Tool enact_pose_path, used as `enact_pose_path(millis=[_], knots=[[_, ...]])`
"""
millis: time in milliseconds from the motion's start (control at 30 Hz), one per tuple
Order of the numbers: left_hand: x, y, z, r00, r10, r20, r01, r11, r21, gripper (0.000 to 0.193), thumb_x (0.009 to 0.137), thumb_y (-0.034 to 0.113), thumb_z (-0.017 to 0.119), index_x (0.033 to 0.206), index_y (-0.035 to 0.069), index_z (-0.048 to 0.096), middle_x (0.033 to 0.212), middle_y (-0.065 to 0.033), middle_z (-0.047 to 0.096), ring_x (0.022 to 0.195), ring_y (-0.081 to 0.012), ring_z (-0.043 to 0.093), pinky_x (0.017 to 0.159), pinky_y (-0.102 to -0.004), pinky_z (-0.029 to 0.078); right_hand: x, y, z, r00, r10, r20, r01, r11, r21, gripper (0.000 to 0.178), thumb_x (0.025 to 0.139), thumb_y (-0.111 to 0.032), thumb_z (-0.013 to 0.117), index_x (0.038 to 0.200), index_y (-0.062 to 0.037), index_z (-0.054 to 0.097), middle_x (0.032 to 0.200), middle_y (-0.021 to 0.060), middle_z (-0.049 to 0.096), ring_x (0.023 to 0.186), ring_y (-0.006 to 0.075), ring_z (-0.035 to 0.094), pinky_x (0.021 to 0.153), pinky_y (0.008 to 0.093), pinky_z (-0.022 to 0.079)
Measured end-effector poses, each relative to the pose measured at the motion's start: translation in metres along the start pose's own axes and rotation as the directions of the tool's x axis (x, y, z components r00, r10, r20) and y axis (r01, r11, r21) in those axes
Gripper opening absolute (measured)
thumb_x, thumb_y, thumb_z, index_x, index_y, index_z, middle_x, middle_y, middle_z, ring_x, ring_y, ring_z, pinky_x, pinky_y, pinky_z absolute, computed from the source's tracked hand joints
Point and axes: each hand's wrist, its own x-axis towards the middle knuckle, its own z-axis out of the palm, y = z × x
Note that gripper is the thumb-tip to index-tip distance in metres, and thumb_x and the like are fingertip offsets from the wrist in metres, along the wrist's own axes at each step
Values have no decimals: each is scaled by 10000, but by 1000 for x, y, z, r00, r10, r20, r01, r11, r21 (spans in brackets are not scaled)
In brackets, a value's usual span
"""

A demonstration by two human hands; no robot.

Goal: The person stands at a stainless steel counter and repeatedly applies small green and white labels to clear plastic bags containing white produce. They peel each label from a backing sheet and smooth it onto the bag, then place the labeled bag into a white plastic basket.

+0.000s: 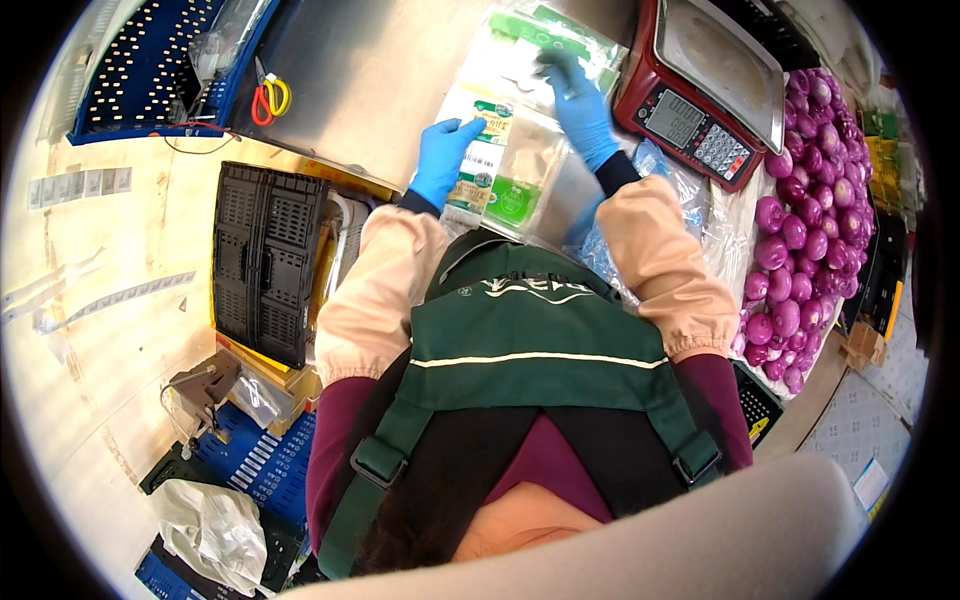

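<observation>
My left hand, in a blue glove, is closed on a strip of printed labels in white, green and yellow. Its thumb presses on the strip, which hangs down toward my apron. Also blue-gloved, my right hand reaches over clear plastic bags with green print. Motion smears its fingertips, so whether they pinch anything cannot be made out. Below the hands, a clear bag with a green printed panel lies on the metal table, next to the label strip.
Scissors with red and yellow handles lie left, beside a blue perforated crate. A red digital scale stands right of the bags. Many peeled purple onions are heaped further right. A black folded crate stands left of me.
</observation>
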Motion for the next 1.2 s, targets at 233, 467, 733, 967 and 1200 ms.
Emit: enact_pose_path(millis=[233, 467, 733, 967, 1200], knots=[[-13, 12, -16, 950, -186, 252, 73, 914, 399, 389, 887, 321, 681, 1038, -35, 639, 921, -75, 684, 745, -118, 635, 653, -254, 514, -38, 9, 36, 806, 298, 512, -23, 879, -476, 274, 875, -135, 566, 1136, -73, 510, 1135, 219, 602, 1012, 399, 608, 865, 444, 491], [-112, 33, -85, 860, -374, 346, 266, 909, 320, 413, 902, 243, 664, 1216, -15, 595, 1096, -83, 670, 947, -127, 633, 841, -261, 503, -63, 15, 13, 654, 12, 756, 319, 902, -291, 511, 683, -306, 803, 1085, -119, 550, 1570, 198, 143, 1331, 429, 358, 1126, 467, 295], [-119, 23, -96, 996, 18, 84, -7, 991, -131, 388, 918, 95, 612, 1282, -10, 525, 1159, -104, 643, 1018, -150, 629, 869, -271, 523, -72, 44, 17, 752, -39, 658, 204, 963, -177, 210, 812, -214, 696, 985, -98, 669, 1458, 140, 430, 1198, 303, 529, 1055, 403, 384], [-63, 16, -33, 985, -71, 154, 102, 974, -200, 290, 912, 72, 595, 1164, -70, 590, 1049, -119, 674, 879, -153, 671, 772, -261, 553, 37, 40, -53, 807, -38, -589, 3, 998, -61, 136, 927, -123, 580, 1015, -37, 636, 907, 106, 663, 812, 185, 614, 773, 302, 494], [16, -21, 7, 999, 45, -8, -44, 990, 136, 339, 871, 233, 697, 1001, -77, 661, 836, -96, 693, 678, -133, 639, 607, -269, 501, -19, 13, 23, 959, 84, 271, -66, 995, -78, 183, 971, -95, 460, 1145, -66, 511, 982, 186, 666, 929, 286, 684, 817, 372, 530]])
